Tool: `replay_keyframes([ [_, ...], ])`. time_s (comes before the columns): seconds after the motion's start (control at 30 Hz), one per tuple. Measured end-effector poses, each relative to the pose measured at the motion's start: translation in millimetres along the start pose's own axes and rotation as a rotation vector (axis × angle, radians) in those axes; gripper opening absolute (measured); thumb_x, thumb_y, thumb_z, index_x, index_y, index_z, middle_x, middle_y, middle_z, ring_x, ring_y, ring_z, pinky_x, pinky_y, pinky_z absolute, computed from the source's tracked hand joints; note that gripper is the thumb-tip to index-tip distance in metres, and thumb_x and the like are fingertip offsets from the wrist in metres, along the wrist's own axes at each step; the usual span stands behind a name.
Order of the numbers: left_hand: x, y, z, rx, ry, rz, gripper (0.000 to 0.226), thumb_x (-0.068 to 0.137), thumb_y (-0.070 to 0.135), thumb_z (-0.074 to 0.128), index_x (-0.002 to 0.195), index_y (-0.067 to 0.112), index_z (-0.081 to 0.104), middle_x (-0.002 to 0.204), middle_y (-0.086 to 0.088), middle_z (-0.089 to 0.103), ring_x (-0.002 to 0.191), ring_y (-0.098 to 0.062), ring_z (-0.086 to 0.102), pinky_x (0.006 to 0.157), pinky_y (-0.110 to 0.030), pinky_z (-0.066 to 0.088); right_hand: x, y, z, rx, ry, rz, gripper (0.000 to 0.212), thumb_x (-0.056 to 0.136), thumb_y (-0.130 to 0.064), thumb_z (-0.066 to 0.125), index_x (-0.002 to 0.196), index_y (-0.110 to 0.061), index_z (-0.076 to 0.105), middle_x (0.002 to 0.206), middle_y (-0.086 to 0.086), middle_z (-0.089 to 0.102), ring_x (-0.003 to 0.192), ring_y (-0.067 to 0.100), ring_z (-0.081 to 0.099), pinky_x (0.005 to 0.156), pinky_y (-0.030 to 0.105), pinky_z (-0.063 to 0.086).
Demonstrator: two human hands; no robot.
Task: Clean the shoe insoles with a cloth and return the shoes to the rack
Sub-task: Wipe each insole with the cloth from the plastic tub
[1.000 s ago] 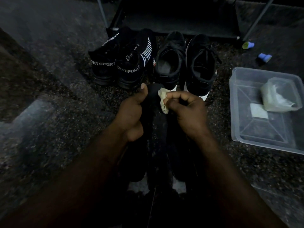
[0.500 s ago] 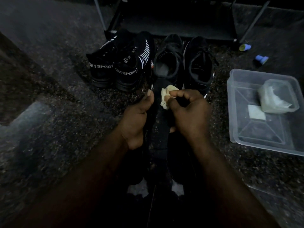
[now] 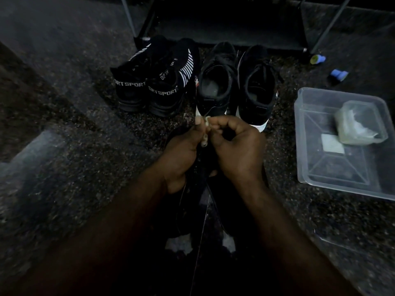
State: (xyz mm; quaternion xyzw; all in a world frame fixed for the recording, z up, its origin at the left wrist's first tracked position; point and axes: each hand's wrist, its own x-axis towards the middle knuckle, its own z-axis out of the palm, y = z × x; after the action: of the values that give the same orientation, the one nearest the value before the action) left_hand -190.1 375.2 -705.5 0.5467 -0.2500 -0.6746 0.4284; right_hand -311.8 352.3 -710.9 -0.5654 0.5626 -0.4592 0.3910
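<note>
Four shoes stood on the speckled floor [image 3: 85, 167] in one row just before the rack [image 3: 230, 28], heels toward the person: two black SPORT shoes [image 3: 130, 86] [image 3: 168, 88] touching side by side at the left, and two laced black shoes [image 3: 215, 82] [image 3: 256, 82] with white soles beside them. One dark insole [image 3: 192, 199] was held just short of the laced pair's heels. The left hand [image 3: 181, 154] gripped it, fingers curled round its edge and thumb up. The right hand [image 3: 237, 150] pinched one small pale cloth [image 3: 206, 122] between thumb and bent fingers, right against the left thumb at the insole's top.

To the right lay one clear tub [image 3: 320, 174], near the right forearm but apart from it. Inside it sat one smaller container [image 3: 361, 122] and one white square piece [image 3: 332, 143]. Two small blue things [image 3: 318, 59] [image 3: 339, 74] lay beyond the tub, near the rack's right leg. A strip of floor showed between the tub's left wall and the nearest shoe. Left of the SPORT shoes the floor ran wide to the picture's edge.
</note>
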Motion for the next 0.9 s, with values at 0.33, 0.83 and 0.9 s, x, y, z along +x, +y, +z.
replay_keyframes([
  [0.33, -4.9, 2.4, 7.8, 0.046, -0.001, -0.036, 0.048, 0.101, 0.06, 0.046, 0.12, 0.025, 0.073, 0.104, -0.006, 0.079, 0.081, -0.023, 0.076, 0.066, -0.039, 0.06, 4.0, 5.2, -5.2, -0.063, 0.122, 0.006, 0.017, 0.087, -0.009, 0.073, 0.092, -0.023, 0.082, 0.082, -0.014, 0.077, 0.073, -0.001, 0.072, 0.067, 0.022, 0.059],
  [0.83, -9.0, 7.6, 10.7, 0.113, -0.016, -0.094, 0.047, 0.099, 0.064, 0.045, 0.124, 0.032, 0.07, 0.106, -0.006, 0.079, 0.082, -0.025, 0.075, 0.064, -0.037, 0.06, 11.2, 9.9, -12.7, -0.069, 0.208, 0.039, 0.014, 0.084, -0.011, 0.075, 0.089, -0.022, 0.081, 0.08, -0.014, 0.076, 0.074, 0.0, 0.071, 0.07, 0.023, 0.058],
  [0.9, -9.4, 4.6, 12.9, 0.123, -0.024, -0.114, 0.047, 0.099, 0.065, 0.044, 0.122, 0.033, 0.069, 0.103, -0.004, 0.08, 0.078, -0.022, 0.075, 0.064, -0.036, 0.06, 11.6, 10.2, -15.3, -0.081, 0.214, 0.042, 0.014, 0.084, -0.01, 0.075, 0.087, -0.023, 0.081, 0.079, -0.016, 0.075, 0.074, -0.001, 0.071, 0.071, 0.02, 0.057],
])
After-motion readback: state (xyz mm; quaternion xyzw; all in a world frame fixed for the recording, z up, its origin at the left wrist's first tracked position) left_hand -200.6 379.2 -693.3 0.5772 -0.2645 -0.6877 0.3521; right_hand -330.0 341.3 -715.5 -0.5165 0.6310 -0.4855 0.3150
